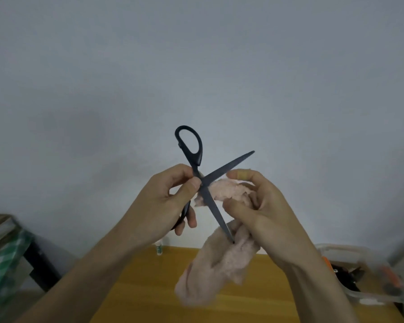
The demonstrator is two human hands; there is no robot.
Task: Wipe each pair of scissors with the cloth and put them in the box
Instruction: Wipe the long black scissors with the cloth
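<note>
A pair of dark blue-black scissors point(197, 159) is held up in front of the wall, blades spread wide into an X. My left hand point(166, 201) pinches them at the pivot, with its lower fingers through the hidden lower handle. My right hand point(264, 208) grips a pale pink cloth point(219, 266), bunched against the blades near the pivot. The rest of the cloth hangs down over the table. One blade tip pokes into the hanging cloth. A clear plastic box point(359, 273) sits at the right and holds dark and orange-handled items.
A wooden table point(149, 287) lies below my hands. A small white bottle point(159, 249) stands at its far edge. A green checked fabric point(2, 264) covers something at the left, beside a dark frame. A plain grey wall fills the background.
</note>
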